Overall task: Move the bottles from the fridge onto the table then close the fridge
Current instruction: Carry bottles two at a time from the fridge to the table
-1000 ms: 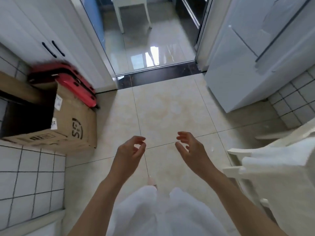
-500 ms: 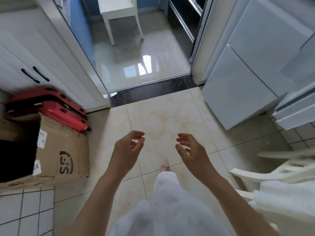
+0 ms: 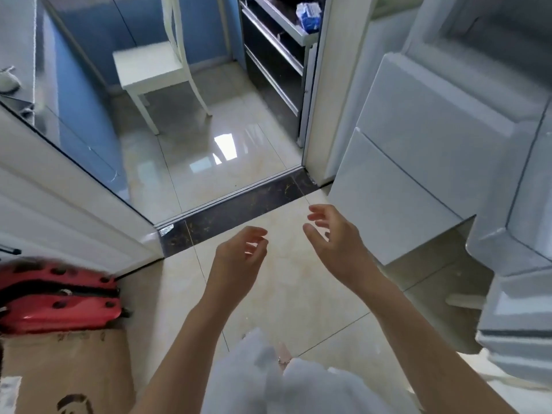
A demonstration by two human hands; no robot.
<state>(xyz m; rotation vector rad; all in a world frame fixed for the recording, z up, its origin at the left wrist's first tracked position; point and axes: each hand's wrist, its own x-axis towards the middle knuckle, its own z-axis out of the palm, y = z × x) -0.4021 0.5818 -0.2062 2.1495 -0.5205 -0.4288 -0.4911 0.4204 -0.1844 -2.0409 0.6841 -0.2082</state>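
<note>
The fridge stands to the person's right and ahead, its pale lower doors stacked one above the other. Its right hand is the nearer of the two, close to the lowest door's corner but not touching it. The left hand hangs beside it, further from the appliance. Both grips are released: fingers loosely curled, palms turned toward each other, holding nothing.

No bottles can be seen; they are presumably behind the fridge doors or in the white shelving at the far right edge, which is too blurred to read. No bench is in view either, so where the bottles are to be set cannot be told.

The coming reach would likely go up and to the right, led by the right hand.

Underfoot is a glossy beige tiled floor, crossed by a dark threshold strip into a further room with a white chair. On the left lie a red case and a cardboard box.
</note>
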